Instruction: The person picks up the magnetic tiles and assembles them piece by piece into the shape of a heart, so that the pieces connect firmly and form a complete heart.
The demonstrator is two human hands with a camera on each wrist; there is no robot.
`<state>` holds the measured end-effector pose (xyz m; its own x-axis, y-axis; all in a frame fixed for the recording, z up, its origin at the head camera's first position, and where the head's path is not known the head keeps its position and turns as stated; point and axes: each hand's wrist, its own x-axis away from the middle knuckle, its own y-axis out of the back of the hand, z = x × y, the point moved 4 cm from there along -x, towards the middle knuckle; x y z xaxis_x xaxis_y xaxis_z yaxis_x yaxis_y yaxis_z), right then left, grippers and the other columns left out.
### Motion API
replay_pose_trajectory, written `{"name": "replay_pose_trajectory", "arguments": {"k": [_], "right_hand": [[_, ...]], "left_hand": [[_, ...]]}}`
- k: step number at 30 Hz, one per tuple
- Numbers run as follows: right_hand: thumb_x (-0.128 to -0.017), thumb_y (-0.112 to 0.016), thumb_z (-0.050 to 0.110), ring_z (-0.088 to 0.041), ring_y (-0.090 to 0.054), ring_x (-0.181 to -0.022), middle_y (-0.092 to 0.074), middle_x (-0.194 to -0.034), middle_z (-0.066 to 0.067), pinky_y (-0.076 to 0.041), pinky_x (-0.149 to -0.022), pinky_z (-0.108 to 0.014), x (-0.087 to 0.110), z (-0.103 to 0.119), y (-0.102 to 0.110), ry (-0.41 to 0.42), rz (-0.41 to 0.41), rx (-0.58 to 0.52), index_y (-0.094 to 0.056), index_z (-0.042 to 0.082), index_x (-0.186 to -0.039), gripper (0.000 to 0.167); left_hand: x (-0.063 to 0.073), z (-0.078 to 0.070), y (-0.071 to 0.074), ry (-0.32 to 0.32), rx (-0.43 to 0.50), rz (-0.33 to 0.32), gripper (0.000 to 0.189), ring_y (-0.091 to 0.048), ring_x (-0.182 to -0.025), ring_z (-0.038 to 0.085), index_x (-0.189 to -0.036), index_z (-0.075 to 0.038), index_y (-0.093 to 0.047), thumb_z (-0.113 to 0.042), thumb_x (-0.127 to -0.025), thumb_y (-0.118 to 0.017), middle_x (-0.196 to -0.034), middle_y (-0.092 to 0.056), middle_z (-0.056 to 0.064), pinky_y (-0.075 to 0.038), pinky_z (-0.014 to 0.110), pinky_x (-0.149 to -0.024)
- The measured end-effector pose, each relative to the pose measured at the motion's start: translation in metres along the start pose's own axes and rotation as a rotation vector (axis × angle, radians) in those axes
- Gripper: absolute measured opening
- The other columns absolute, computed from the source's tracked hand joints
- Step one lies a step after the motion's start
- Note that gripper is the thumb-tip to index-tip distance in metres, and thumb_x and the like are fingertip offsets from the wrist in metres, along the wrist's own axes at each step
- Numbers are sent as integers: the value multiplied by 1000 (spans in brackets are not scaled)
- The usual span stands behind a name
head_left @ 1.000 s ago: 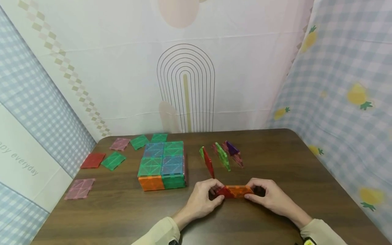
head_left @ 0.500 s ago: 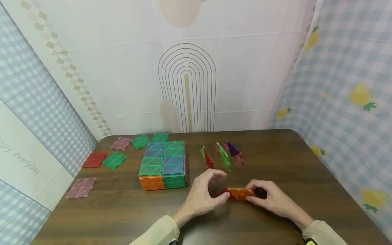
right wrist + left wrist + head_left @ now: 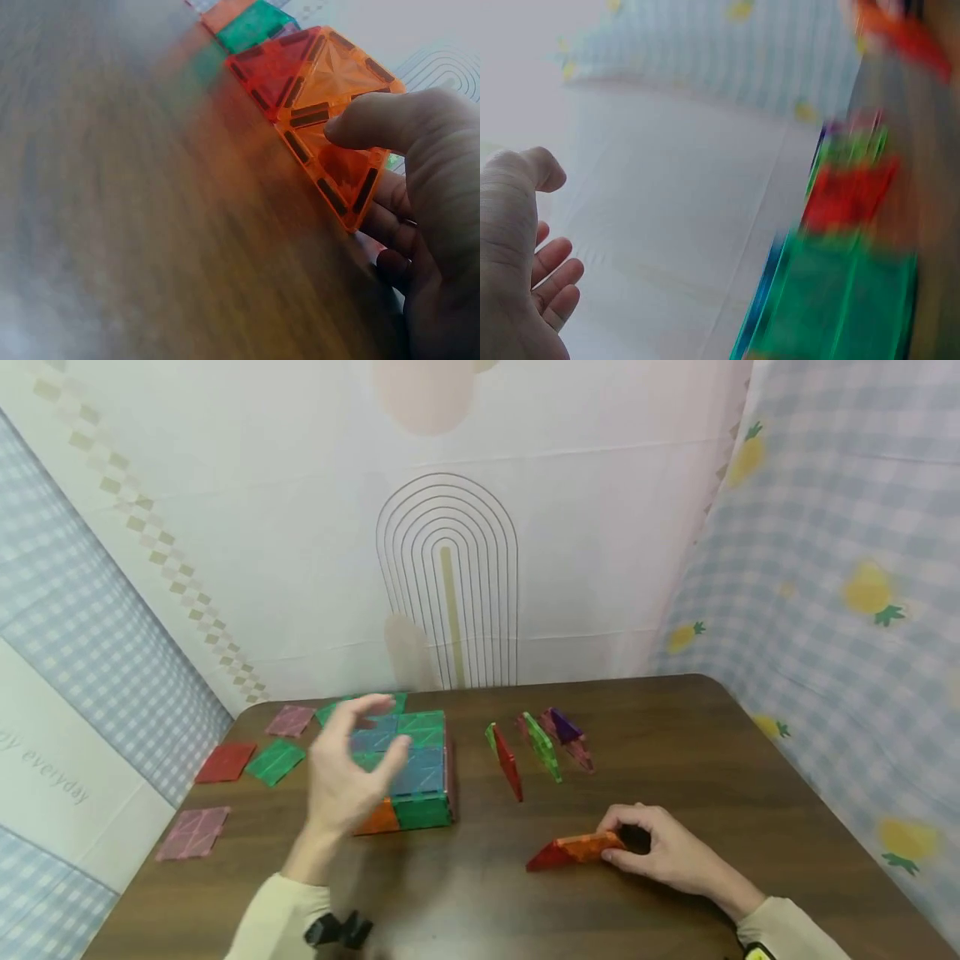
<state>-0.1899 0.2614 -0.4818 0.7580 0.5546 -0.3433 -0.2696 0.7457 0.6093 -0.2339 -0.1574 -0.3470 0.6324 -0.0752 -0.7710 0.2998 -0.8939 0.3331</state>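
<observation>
My right hand (image 3: 667, 852) pinches a joined strip of orange triangular magnetic tiles (image 3: 587, 847) with a red triangular tile (image 3: 551, 857) at its left end. Seen from the right wrist, the strip stands on edge on the table, thumb on an orange triangle (image 3: 345, 161). My left hand (image 3: 348, 768) holds nothing, its thumb and fingers spread apart. From the head view it covers the left part of a low box of magnetic tiles (image 3: 422, 810), green, blue and orange. In the left wrist view a blurred green wall of the box (image 3: 840, 300) lies beside the hand.
Standing tile groups are right of the box: a red one (image 3: 507, 764), a green one (image 3: 542, 747) and a purple-and-pink one (image 3: 567, 731). Flat square tiles lie left: red (image 3: 225, 762), green (image 3: 276, 762), pink (image 3: 193, 833) and pink (image 3: 290, 721). Fabric walls (image 3: 555, 568) enclose the table.
My left hand has let go of the red end of the strip and moved left and up to the box. My right hand keeps hold of the strip, whose red end has swung slightly nearer.
</observation>
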Motion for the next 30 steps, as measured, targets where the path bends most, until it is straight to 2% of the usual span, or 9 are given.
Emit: {"name": "replay_pose_trajectory", "arguments": {"k": [4, 8, 11, 14, 15, 19, 23, 26, 30], "right_hand": [[-100, -85, 12, -10, -67, -93, -76, -106, 9, -47, -84, -33, 4, 4, -2, 31, 17, -4, -71, 34, -111, 29], [-101, -84, 14, -9, -65, -93, -75, -108, 11, -49, -82, -32, 10, 9, -5, 32, 15, -17, -71, 35, -112, 27], [-102, -84, 14, -10, -65, -94, -75, -109, 13, -50, -82, -31, 12, 10, -6, 22, 12, -19, -72, 35, -113, 27], [-102, -83, 14, -10, -66, -95, -76, -109, 14, -51, -84, -31, 13, 10, -5, 5, 10, -12, -72, 36, -113, 26], [-102, -83, 15, -10, -67, -95, -76, -109, 14, -51, -84, -31, 14, 10, -4, -4, 8, -9, -72, 36, -113, 26], [-103, -83, 17, -10, -67, -97, -76, -109, 15, -52, -86, -31, 14, 9, -4, -41, 5, -1, -72, 37, -112, 25], [-103, -82, 16, -10, -69, -98, -76, -109, 15, -54, -87, -31, 13, 9, -3, -60, 9, -8, -73, 36, -112, 23], [-103, -82, 15, -10, -69, -98, -76, -109, 14, -55, -86, -32, 13, 9, -3, -60, 14, -26, -73, 34, -111, 23], [-104, -81, 15, -11, -68, -97, -76, -109, 13, -55, -86, -31, 13, 8, -3, -62, 22, -34, -73, 35, -112, 22]], "left_hand": [[12, 33, 60, 127, -160, -92, 57, -64, -115, 6, -141, -8, -72, -6, -88, -90, -130, -77, 8, -46, 16, -100], [31, 66, 118, 299, -337, -101, 68, -62, -123, 16, -151, -9, -66, -12, -88, -93, -141, -71, 12, -40, 15, -104], [49, 93, 157, 444, -455, -58, 80, -57, -134, 37, -160, -5, -56, -22, -91, -91, -152, -62, 20, -40, 31, -114], [68, 118, 185, 573, -519, 13, 95, -50, -140, 51, -167, 3, -42, -34, -93, -89, -158, -54, 31, -39, 57, -121], [75, 124, 191, 602, -533, 41, 99, -48, -140, 55, -167, 6, -38, -37, -94, -89, -158, -51, 35, -37, 66, -119], [96, 142, 208, 654, -606, 113, 111, -42, -138, 64, -164, 17, -32, -46, -92, -89, -152, -49, 45, -32, 79, -114], [111, 154, 217, 696, -694, 151, 114, -37, -139, 67, -158, 21, -35, -52, -89, -88, -148, -46, 48, -28, 77, -118], [121, 161, 222, 714, -741, 195, 115, -36, -138, 70, -154, 23, -38, -56, -88, -88, -149, -46, 49, -29, 78, -115], [130, 166, 226, 718, -745, 219, 113, -37, -136, 71, -151, 23, -42, -56, -85, -90, -148, -47, 49, -28, 78, -113]]}}
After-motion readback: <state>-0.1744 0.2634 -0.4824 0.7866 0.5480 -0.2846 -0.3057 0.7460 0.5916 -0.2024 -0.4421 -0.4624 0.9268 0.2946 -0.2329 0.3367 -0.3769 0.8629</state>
